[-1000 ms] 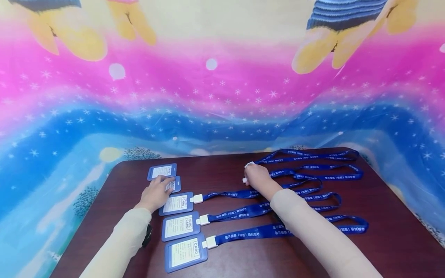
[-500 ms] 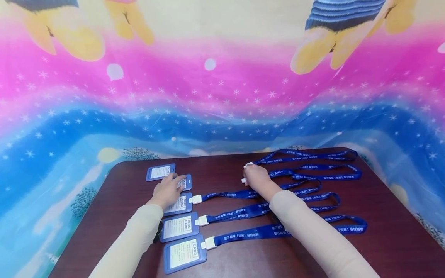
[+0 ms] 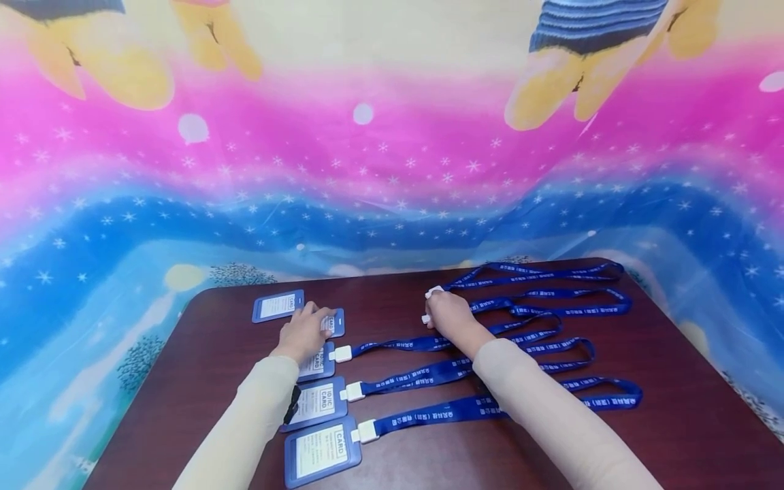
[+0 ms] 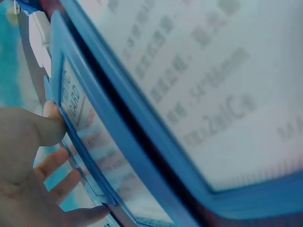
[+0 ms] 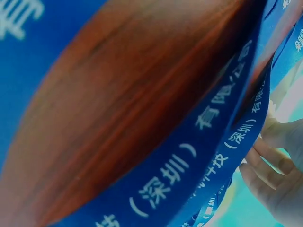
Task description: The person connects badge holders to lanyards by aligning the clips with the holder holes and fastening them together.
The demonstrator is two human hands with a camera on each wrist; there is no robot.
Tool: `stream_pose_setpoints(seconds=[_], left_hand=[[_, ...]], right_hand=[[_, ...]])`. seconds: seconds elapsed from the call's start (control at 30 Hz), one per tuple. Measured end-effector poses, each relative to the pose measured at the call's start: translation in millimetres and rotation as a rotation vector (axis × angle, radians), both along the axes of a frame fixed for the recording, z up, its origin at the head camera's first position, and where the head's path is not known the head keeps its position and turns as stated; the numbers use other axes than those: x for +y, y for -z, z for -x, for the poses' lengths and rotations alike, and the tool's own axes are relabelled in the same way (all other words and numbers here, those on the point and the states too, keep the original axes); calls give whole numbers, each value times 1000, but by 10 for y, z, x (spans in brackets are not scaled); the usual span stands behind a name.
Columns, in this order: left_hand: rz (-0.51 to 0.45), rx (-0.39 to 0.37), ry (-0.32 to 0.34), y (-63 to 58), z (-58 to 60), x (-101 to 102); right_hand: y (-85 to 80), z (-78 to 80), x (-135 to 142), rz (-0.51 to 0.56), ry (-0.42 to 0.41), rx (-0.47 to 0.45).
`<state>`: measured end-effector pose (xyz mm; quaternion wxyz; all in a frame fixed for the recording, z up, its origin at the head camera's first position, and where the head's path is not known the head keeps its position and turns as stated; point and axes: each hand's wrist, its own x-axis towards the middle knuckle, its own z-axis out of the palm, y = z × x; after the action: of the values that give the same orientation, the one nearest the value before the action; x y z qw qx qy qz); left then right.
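My left hand point(image 3: 303, 333) holds a blue badge holder point(image 3: 335, 322), thumb and fingers at its edges; its right end shows past the fingers. In the left wrist view the thumb and spread fingers of the left hand point(image 4: 28, 165) reach behind a nearer holder point(image 4: 118, 156). My right hand point(image 3: 454, 316) grips a lanyard's white clip point(image 3: 426, 319) with curled fingers. A second white clip point(image 3: 433, 292) shows just beyond them, on the farthest blue lanyard point(image 3: 539, 275). In the right wrist view the hand point(image 5: 279, 175) is partly behind blue straps point(image 5: 208, 127).
Three badge holders, the nearest at front point(image 3: 324, 450), lie joined by white clips to blue lanyards point(image 3: 441, 412) stretching right under the right forearm. A loose badge holder point(image 3: 278, 306) lies at the back left. A printed cloth point(image 3: 380, 204) hangs behind the dark table point(image 3: 373, 299).
My left hand has slid the badge holder to the right, away from under the loose one at the back. The right hand has stayed at the clips.
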<state>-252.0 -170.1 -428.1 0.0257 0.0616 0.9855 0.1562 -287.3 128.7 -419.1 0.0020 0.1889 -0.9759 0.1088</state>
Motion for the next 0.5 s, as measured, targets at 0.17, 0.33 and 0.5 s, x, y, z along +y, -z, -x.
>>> stream_pose_setpoints(seconds=[0.17,0.33,0.5], left_hand=[[16,14,-16,15,24,15],[59,33,-13,27,57,37],[65,28,-12,36,64,47]], right_hand=[[35,-3,-24,32,26,7],[69,-23,-144,79,24,23],[99,-39,-356,90,1,48]])
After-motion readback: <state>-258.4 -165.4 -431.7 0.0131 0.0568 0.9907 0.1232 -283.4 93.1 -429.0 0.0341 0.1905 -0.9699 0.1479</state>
